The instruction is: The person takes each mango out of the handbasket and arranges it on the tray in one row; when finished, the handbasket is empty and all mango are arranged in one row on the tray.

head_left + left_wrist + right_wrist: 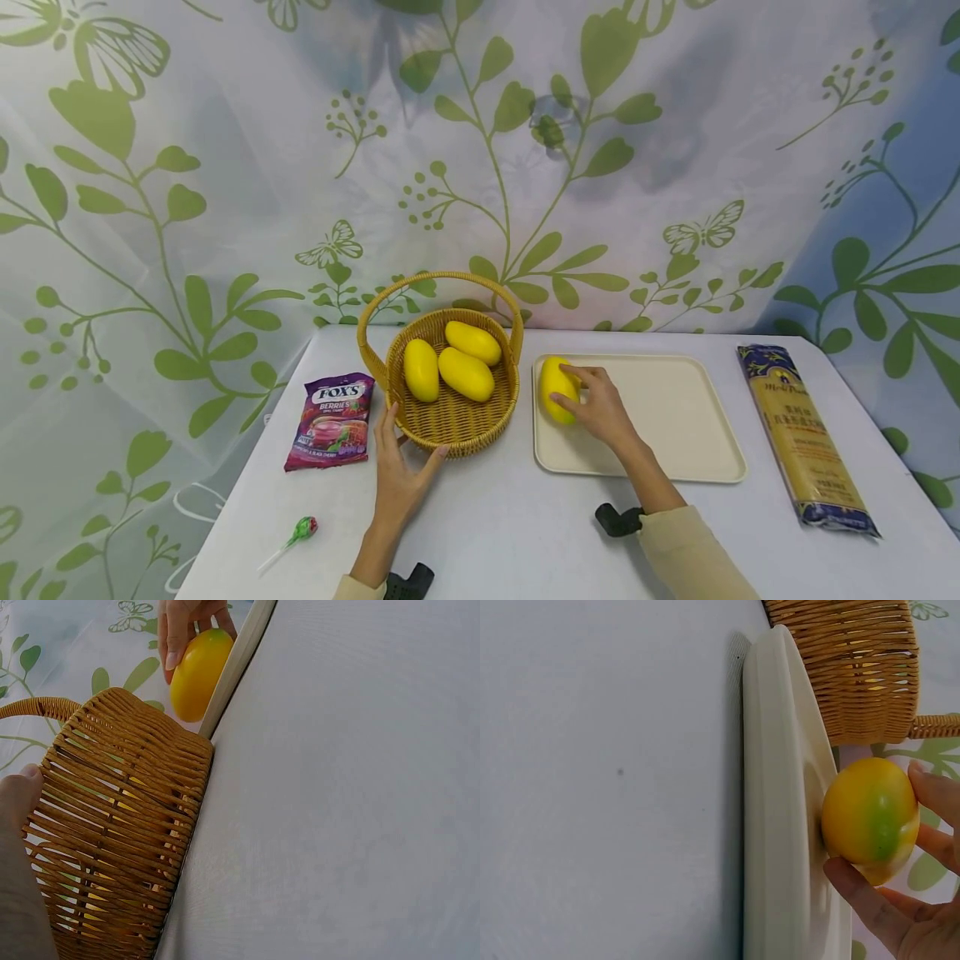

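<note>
A wicker basket (pixel 450 425) with an arched handle holds several yellow mangoes (pixel 467 374). My left hand (pixel 401 479) rests against the basket's near left side, thumb and fingers spread along the wall; its thumb also shows at the weave in the left wrist view. On the left end of a cream tray (pixel 660 417) lies another yellow mango (pixel 558 390), pinched between the thumb and fingers of my right hand (pixel 602 410). In the right wrist view this mango (pixel 870 814) shows a green patch, with fingertips at its sides.
Left of the basket lies a purple candy bag (pixel 331 422), and nearer the front a lollipop (pixel 303 529). A long pack of pasta (pixel 806 437) lies right of the tray. A patterned curtain (pixel 480 167) hangs behind the white table (pixel 517 533).
</note>
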Motion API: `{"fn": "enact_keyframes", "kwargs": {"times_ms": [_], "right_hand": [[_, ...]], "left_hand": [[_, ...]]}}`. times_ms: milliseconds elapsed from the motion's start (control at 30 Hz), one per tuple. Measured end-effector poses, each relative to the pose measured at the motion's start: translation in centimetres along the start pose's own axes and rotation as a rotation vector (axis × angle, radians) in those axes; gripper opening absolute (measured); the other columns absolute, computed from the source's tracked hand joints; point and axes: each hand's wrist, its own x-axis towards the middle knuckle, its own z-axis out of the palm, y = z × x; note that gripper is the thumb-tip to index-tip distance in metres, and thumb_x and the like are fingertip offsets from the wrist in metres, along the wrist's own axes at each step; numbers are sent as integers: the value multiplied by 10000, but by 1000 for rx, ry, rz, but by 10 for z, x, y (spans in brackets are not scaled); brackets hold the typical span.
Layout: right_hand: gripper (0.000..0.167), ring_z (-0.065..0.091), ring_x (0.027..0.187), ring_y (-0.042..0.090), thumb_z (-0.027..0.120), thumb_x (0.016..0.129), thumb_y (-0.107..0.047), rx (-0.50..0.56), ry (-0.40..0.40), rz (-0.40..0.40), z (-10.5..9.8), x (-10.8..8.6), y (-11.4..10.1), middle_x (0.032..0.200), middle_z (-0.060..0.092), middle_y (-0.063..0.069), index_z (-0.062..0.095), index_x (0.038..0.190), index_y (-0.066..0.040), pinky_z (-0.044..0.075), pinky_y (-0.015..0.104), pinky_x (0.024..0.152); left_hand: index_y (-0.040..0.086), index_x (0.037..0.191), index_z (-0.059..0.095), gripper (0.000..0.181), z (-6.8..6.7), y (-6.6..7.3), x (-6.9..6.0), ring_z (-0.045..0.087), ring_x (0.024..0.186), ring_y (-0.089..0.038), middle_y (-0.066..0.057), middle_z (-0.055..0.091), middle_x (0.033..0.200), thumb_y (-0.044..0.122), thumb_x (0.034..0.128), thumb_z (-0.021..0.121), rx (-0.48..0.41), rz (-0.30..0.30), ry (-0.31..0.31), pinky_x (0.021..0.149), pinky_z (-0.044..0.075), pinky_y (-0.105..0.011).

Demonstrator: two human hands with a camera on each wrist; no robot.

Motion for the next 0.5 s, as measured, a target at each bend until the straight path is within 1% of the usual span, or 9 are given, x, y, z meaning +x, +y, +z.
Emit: {"fn": "enact_keyframes", "kwargs": {"times_ms": [133, 200, 367, 433, 500], "right_hand": [[579, 578, 1086, 408, 782, 842, -247, -12, -2, -5, -1, 0, -1, 1280, 521, 266, 580, 1354, -70, 510, 540, 920], [576, 577, 1089, 410, 780, 844, -245, -18, -1, -8, -1, -1, -1, 1290, 516, 267, 579, 1352, -63, 509, 544, 922], [580, 576, 1094, 413, 780, 842, -238, -22, 4, -17, -3, -1, -1, 1310, 511, 266, 573, 1346, -37, 501, 548, 936], [587, 573, 1097, 408, 777, 845, -240, -23, 0, -14, -3, -1, -1, 1316, 510, 262, 565, 1350, -30, 498, 545, 941], [593, 570, 1103, 403, 774, 849, -245, -24, -4, -9, -3, -1, 0, 1326, 505, 259, 556, 1356, -29, 498, 542, 944]], "left_hand": [[174, 1561, 205, 1031, 0, 0, 0, 345, 1409, -333, -148, 225, 1592, 276, 761, 847, 0, -4, -3, 994, 502, -478], [170, 1561, 206, 1027, 0, 0, -1, 344, 1408, -335, -146, 226, 1591, 280, 763, 844, -1, -7, -4, 996, 500, -484], [56, 1542, 233, 1014, 0, 0, -1, 342, 1408, -337, -135, 219, 1595, 284, 764, 843, -4, -10, -8, 997, 498, -489], [40, 1537, 234, 1015, 0, 0, -1, 342, 1408, -336, -132, 217, 1597, 287, 764, 844, -4, -13, -10, 997, 498, -490], [61, 1543, 229, 1017, 0, 0, -1, 341, 1408, -334, -131, 216, 1597, 293, 766, 843, -1, -16, -12, 998, 497, -489]]}}
